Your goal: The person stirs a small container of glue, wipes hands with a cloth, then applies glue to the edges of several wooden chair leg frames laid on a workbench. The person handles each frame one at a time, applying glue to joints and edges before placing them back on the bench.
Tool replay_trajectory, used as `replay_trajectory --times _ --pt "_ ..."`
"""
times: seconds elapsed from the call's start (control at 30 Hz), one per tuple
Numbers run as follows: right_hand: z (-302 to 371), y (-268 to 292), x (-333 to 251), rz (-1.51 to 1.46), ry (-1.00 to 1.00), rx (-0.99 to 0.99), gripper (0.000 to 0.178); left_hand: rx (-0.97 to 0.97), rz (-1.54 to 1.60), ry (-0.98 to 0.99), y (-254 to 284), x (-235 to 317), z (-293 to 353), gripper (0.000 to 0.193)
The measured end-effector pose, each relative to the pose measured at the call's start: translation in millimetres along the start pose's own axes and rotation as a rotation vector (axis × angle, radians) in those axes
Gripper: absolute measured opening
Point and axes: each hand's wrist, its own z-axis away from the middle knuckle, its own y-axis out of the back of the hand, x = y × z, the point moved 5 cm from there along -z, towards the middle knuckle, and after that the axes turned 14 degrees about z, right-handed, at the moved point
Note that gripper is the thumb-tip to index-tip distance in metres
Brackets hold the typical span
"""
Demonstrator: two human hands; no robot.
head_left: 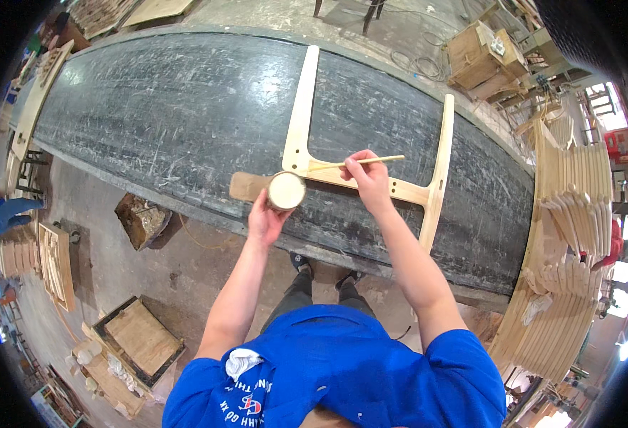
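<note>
My left hand (265,220) is closed around a small round tub (286,191) filled with a cream-coloured substance, held at the near edge of the dark table. Between the fingertips of my right hand (368,175) is a thin wooden stick (392,158), its left end at the joint of a pale wooden frame (299,118). Two long legs and a crossbar make up this frame, which lies flat on the table. Small dark holes show near both joints. A flat brown piece (246,187) lies just left of the tub, partly hidden by it.
The long, scratched black table (164,107) stretches across in front of me. Stacks of pale wooden parts (570,192) stand at its right end. On the floor are a scrap bin (143,220) and a square wooden tray (143,339). Another person in blue (7,210) is at far left.
</note>
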Motion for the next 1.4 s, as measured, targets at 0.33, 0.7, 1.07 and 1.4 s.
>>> replay_trajectory --times 0.33,0.7,1.07,1.4 --pt "42.8 89.9 -18.9 0.492 0.040 0.035 0.016 -0.070 -0.036 0.149 -58.6 -124.1 -7.9 0.043" --pt "88.3 190.7 14.9 -0.442 -0.147 0.126 0.004 -0.156 0.045 0.126 -86.2 -188.3 -12.9 0.043" --pt "85.4 224.1 56.1 -0.513 -0.343 0.307 0.018 -0.159 0.078 0.135 -105.3 -240.9 -28.5 0.044" --pt "44.3 216.9 12.5 0.473 0.139 0.189 0.018 0.010 0.104 0.020 -35.3 -189.5 -5.7 0.042"
